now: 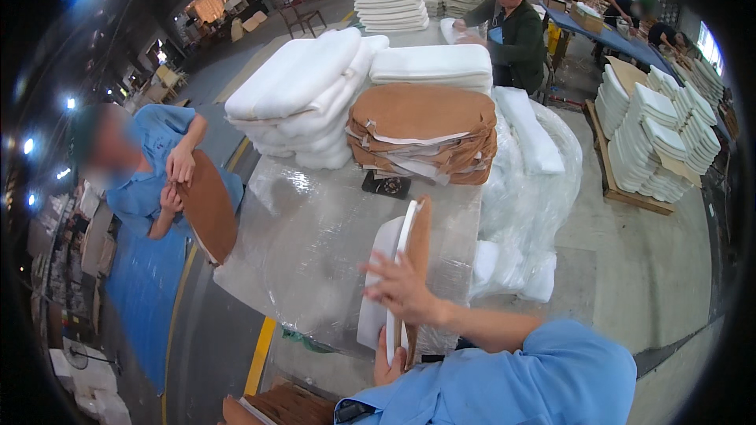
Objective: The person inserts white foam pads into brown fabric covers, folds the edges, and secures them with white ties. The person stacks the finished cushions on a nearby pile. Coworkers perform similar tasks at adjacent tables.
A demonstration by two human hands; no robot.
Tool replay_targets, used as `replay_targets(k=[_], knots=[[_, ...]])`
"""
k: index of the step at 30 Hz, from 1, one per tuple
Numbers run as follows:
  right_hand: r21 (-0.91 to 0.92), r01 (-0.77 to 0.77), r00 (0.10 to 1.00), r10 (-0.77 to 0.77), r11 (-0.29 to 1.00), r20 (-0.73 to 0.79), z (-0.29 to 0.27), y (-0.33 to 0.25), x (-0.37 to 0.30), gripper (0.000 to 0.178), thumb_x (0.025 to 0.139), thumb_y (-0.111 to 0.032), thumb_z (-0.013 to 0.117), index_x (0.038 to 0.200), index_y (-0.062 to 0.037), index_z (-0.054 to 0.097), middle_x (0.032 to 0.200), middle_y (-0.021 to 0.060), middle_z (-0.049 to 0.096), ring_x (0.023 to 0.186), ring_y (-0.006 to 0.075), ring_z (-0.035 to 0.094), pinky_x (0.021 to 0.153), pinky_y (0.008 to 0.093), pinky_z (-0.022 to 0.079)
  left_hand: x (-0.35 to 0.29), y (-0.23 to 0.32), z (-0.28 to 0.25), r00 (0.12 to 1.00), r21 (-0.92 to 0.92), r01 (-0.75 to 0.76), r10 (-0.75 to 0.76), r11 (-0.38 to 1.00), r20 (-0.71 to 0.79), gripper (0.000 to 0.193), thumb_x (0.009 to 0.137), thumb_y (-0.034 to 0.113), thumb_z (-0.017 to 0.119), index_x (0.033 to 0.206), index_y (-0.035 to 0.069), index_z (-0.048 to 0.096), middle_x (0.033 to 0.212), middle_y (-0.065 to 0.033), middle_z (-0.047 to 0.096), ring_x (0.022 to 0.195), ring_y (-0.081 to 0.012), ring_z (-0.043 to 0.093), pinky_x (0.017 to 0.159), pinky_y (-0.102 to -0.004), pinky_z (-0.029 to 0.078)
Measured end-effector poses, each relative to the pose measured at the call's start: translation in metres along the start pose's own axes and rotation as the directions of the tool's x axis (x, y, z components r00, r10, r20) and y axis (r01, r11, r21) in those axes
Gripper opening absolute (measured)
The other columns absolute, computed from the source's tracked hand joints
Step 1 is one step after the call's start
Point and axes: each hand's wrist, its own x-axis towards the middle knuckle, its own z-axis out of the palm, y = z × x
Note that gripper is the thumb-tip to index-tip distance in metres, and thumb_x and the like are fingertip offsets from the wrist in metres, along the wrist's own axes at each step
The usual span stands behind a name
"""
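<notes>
A seat pad with a white foam core (pixel 409 228) and a brown fabric cover (pixel 421 244) stands on its edge at the near side of the plastic-covered table. A pale flap (pixel 375 299) spreads out from its left side. My left hand (pixel 389 360) grips the pad's lower end, its fingers on the left face. Across the pad's upper edge reaches my right hand (pixel 403 291), slightly blurred, fingers spread over the foam and flap; whether they touch it I cannot tell. Beyond the pad sits a stack of brown covers (pixel 425 114), with a small dark object (pixel 386 184) before it.
White padding piles (pixel 295 75) fill the table's far side. At left, a co-worker in blue (pixel 150 157) holds a brown panel (pixel 211 208); another in a red hat (pixel 504 27) works behind. Plastic-wrapped padding (pixel 528 205) flanks the table's right. Brown pieces (pixel 287 405) lie low, near me.
</notes>
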Motion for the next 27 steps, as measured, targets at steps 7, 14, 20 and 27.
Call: replay_targets(k=[7,14,20,27], knots=[[-0.076,-0.379,0.902,0.350,0.922,-0.255,-0.084,0.064,-0.031,0.044,0.096,-0.018,0.072,0.137,-0.0048,0.062,0.146,0.0183,0.058,0.140,0.0398,0.051,0.116,0.0476,0.042,-0.001,-0.001,0.003,1.000,-0.098,0.010,-0.010,0.995,0.005,0.067,0.107,0.023,0.057,0.163,-0.003,0.029,0.160,-0.0211,0.041,0.143,-0.0277,0.044,0.119,-0.0370,0.034],[0.045,-0.555,0.786,0.541,0.831,-0.299,-0.108,0.076,0.039,0.055,0.091,-0.034,0.077,0.133,-0.0028,0.062,0.125,0.0209,0.067,0.113,0.0395,0.067,0.097,0.0481,0.053,0.005,-0.011,-0.002,0.994,0.044,-0.051,0.046,0.998,0.097,0.072,0.104,0.021,0.059,0.163,-0.004,0.026,0.157,-0.0248,0.043,0.142,-0.0316,0.047,0.119,-0.0395,0.035],[-0.510,-0.452,0.834,0.550,0.732,0.050,-0.107,0.100,0.066,0.034,0.088,-0.033,0.075,0.108,-0.0052,0.072,0.106,0.0186,0.072,0.102,0.0375,0.071,0.087,0.0498,0.057,0.012,-0.015,0.001,0.992,0.196,-0.081,0.060,0.977,0.109,0.073,0.101,0.019,0.060,0.162,-0.006,0.028,0.153,-0.0308,0.045,0.140,-0.0363,0.050,0.117,-0.0413,0.038],[-0.677,-0.076,0.953,0.253,0.732,0.167,-0.107,0.098,0.066,0.022,0.091,-0.029,0.071,0.096,-0.0071,0.071,0.093,0.0100,0.072,0.095,0.0341,0.072,0.081,0.0521,0.055,0.013,-0.005,0.008,0.982,0.206,-0.112,0.076,0.972,0.175,0.072,0.100,0.020,0.060,0.161,-0.006,0.030,0.148,-0.0348,0.047,0.137,-0.0465,0.050,0.116,-0.0461,0.038]])
